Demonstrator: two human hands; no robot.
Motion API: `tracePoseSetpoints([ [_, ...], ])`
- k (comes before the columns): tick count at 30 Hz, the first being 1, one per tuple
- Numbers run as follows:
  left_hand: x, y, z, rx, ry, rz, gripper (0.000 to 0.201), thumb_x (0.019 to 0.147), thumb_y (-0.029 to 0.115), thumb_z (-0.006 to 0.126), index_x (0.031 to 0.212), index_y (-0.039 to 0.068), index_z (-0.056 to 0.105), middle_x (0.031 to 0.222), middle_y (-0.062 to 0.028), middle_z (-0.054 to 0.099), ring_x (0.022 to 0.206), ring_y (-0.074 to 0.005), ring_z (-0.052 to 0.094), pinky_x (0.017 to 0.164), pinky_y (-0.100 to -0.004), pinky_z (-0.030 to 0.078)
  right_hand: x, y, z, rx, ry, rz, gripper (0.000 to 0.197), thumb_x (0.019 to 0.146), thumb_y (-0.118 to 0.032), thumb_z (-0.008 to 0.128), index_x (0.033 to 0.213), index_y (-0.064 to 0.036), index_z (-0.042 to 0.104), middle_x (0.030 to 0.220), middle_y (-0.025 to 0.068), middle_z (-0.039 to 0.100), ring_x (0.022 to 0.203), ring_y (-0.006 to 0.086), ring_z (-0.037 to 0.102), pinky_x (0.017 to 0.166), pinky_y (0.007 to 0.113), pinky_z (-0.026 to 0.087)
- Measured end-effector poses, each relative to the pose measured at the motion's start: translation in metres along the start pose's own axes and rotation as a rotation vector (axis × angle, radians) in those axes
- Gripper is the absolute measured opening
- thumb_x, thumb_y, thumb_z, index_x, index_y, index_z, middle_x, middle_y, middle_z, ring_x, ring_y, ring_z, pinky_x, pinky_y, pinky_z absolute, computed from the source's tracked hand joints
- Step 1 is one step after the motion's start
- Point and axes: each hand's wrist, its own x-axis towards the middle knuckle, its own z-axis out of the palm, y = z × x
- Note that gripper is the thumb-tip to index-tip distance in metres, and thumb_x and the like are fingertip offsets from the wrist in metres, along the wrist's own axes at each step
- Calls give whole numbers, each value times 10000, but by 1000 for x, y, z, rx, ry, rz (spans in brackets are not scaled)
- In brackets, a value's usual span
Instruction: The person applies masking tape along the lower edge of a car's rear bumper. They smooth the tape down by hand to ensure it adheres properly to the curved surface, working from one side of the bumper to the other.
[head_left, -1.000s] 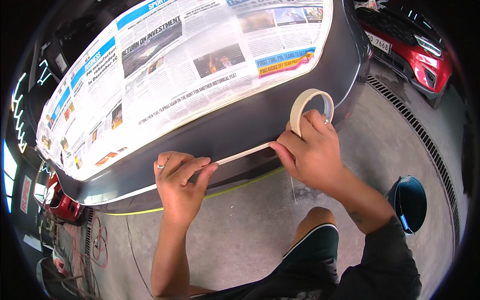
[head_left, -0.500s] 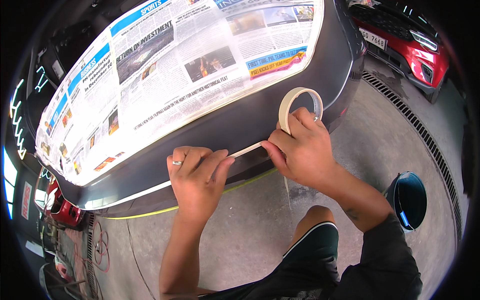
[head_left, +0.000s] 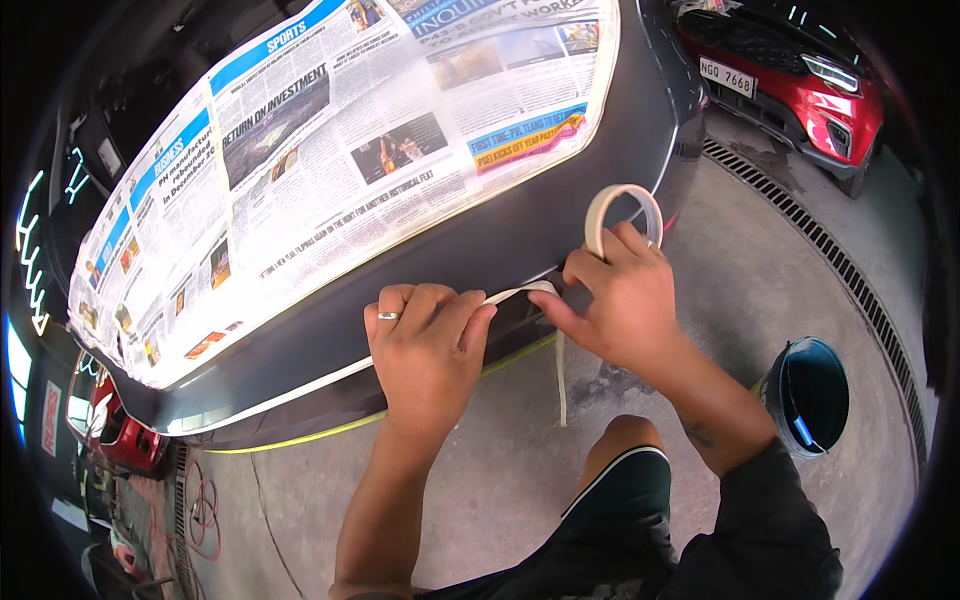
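A roll of cream masking tape (head_left: 597, 222) is in my right hand (head_left: 628, 305), whose fingers go up around and into the ring. My right thumb lies by a short, bent stretch of tape (head_left: 517, 291) that runs across to my left hand (head_left: 425, 345). The left thumb and fingertips pinch that tape against the dark grey car bumper (head_left: 440, 262). Along the bumper's lower line, a pale tape strip (head_left: 300, 389) leads off to the left. Below my right hand a loose tape strip (head_left: 561, 385) dangles.
Newspaper sheets (head_left: 300, 210) cover the car panel above the bumper. A yellow-green line (head_left: 300, 439) follows the bumper's bottom edge. On the right, a dark bucket (head_left: 810, 395) stands on the concrete floor, near a drain grate (head_left: 810, 225). A red car (head_left: 800, 95) is parked beyond.
Both hands have shifted right, the right one with the roll. The tape between them was straight and now bends. The dangling strip shows more plainly below the right hand.
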Motion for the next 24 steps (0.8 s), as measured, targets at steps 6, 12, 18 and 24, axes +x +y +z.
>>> tracePoseSetpoints([
  [6,5,9,1,-5,-12,-18,248,817,146,1037,1033,154,917,959,30,759,984,-228,655,929,-423,461,-27,30,-2,130,20,27,299,829,-231,1012,1016,-132,801,1042,55,737,952,297,683,768,464,577],
  [12,8,12,2,-25,-46,-48,210,839,139,1030,1020,134,924,947,9,764,988,-240,660,948,-421,482,-39,23,12,169,-16,66,299,856,-240,1003,1068,-137,819,1125,67,733,1016,314,678,786,469,574],
  [18,12,12,-1,-68,-68,-51,193,855,129,1021,1022,119,926,945,-4,773,991,-248,663,951,-425,493,-39,34,-14,156,28,20,184,901,-179,941,1029,-124,821,1139,75,716,1052,315,663,820,474,561],
  [24,7,6,-1,-69,-76,-53,176,864,128,1019,1014,112,927,947,-7,780,981,-248,666,956,-420,493,-13,17,-67,2,-84,-149,187,935,-195,895,1022,-60,801,1184,119,685,1110,344,641,912,491,538],
])
